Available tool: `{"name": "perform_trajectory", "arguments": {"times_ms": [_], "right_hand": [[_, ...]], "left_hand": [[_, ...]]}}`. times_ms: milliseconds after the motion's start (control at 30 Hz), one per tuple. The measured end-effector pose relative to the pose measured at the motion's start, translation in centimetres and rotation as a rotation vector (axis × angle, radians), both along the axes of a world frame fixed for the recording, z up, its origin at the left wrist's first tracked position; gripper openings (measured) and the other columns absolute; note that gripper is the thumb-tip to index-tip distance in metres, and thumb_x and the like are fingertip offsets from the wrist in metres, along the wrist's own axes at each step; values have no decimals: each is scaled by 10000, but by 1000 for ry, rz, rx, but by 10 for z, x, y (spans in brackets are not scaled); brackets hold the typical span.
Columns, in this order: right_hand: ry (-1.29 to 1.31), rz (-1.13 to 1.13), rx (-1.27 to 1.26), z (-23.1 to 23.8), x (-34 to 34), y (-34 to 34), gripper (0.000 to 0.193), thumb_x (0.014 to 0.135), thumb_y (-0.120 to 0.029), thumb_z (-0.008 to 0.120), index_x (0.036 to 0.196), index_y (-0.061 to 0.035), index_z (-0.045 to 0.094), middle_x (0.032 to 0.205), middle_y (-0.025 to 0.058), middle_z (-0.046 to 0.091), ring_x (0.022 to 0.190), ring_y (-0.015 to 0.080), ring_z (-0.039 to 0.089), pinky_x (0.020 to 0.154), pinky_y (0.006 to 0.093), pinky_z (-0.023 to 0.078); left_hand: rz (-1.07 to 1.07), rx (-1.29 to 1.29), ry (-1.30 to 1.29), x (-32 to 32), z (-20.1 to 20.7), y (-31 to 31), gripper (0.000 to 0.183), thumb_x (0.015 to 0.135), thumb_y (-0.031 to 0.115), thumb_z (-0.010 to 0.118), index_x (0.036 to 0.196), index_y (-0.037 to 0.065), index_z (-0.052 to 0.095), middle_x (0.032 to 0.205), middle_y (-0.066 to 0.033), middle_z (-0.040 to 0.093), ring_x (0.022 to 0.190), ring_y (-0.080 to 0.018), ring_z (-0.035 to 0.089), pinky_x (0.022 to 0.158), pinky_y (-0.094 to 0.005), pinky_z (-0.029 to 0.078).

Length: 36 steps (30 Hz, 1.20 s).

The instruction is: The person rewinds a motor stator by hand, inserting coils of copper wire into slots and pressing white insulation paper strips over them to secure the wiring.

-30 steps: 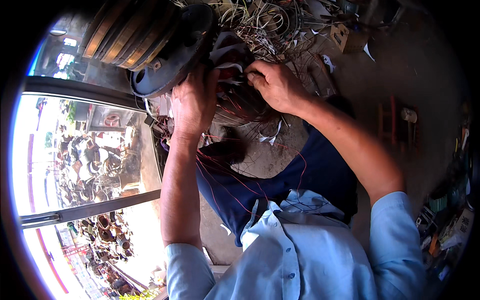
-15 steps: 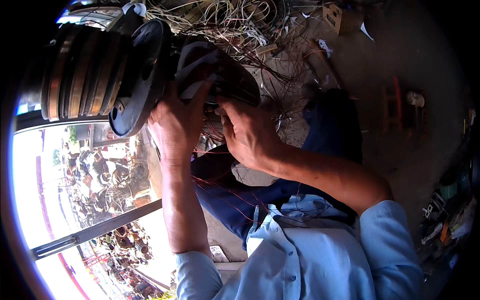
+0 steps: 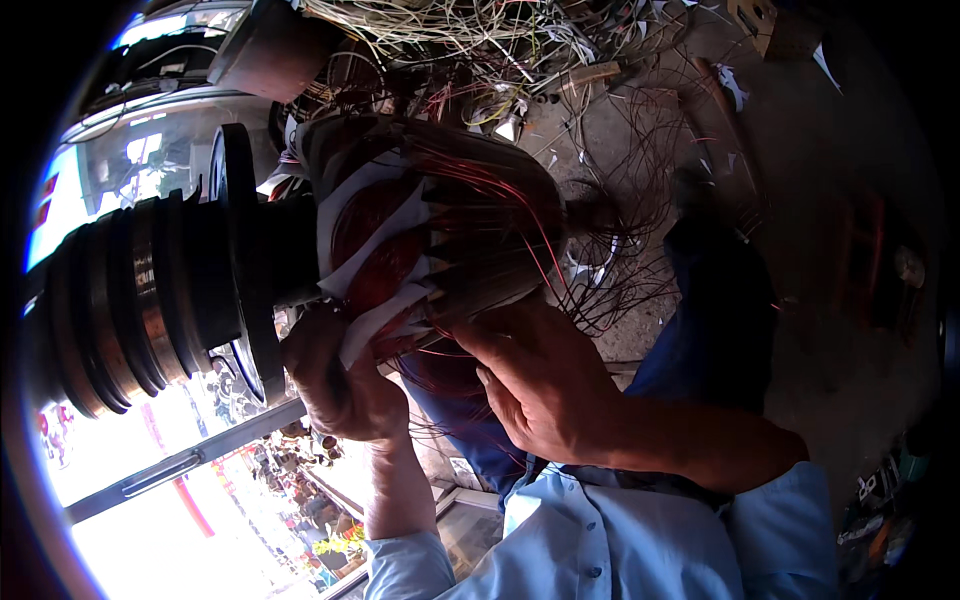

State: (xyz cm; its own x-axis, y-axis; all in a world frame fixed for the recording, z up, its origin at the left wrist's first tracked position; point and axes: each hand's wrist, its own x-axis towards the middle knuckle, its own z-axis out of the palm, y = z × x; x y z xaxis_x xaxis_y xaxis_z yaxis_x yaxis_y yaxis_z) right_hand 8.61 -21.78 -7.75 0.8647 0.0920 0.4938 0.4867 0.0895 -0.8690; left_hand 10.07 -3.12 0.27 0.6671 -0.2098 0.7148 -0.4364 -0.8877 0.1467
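Observation:
A wound rotor [image 3: 500, 225] lies across the upper middle on a dark shaft. Red wire coils [image 3: 375, 262] bulge from its left end, with pointed white insulating papers [image 3: 375, 315] between them. My left hand [image 3: 345, 385] is curled closed under this coil end, beside the lowest paper; what its fingers grip is hidden. My right hand [image 3: 555, 375] is closed against the underside of the rotor, its fingertips by the lowest coil and thin red wires. What it pinches does not show. Several slip rings [image 3: 150, 295] and a black disc [image 3: 245, 265] sit on the shaft at left.
Loose red wires [image 3: 625, 285] trail right of the rotor. Tangled pale wires [image 3: 470, 35] and a wood block [image 3: 592, 75] lie on the floor beyond. A metal-framed glass pane [image 3: 185, 465] stands at lower left. My knee [image 3: 715, 290] is at right.
My view has shifted, so the rotor sits lower and more of its coils and papers show. Both hands have moved to the underside of the rotor, the left one more curled.

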Motion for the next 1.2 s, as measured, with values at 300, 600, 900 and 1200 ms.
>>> {"name": "perform_trajectory", "arguments": {"times_ms": [300, 600, 900, 1200], "right_hand": [[50, 100, -7, 5, 4, -16, 673, 794, 95, 697, 1443, -27, 569, 1135, 157, 675, 909, 296, 640, 760, 399, 544], [34, 174, -85, 6, 3, -16, 730, 800, 41, 719, 1487, 11, 475, 1220, 187, 603, 1033, 324, 614, 886, 444, 511], [18, 146, -99, 8, 2, -17, 641, 858, 6, 690, 1473, -16, 511, 1191, 188, 627, 996, 331, 621, 856, 441, 532], [15, 144, -112, 12, 6, -18, 634, 796, 63, 706, 1411, -3, 564, 1072, 167, 653, 922, 329, 628, 812, 433, 536]], "left_hand": [[45, -38, 87, -2, 6, -5, 338, 1095, 348, 547, 1121, 21, 625, 1022, -116, 648, 980, -245, 627, 881, -381, 509], [74, -100, 77, 0, 3, -12, 608, 1006, 605, 594, 1076, 1, 603, 1010, -140, 644, 937, -262, 633, 895, -406, 518], [47, -103, 113, -7, 2, -9, 517, 984, 493, 685, 1143, 9, 596, 1056, -156, 633, 996, -290, 624, 920, -422, 505], [26, -76, 122, -9, 3, -6, 468, 968, 389, 728, 1132, -31, 602, 1080, -195, 650, 990, -314, 641, 912, -418, 518]]}}
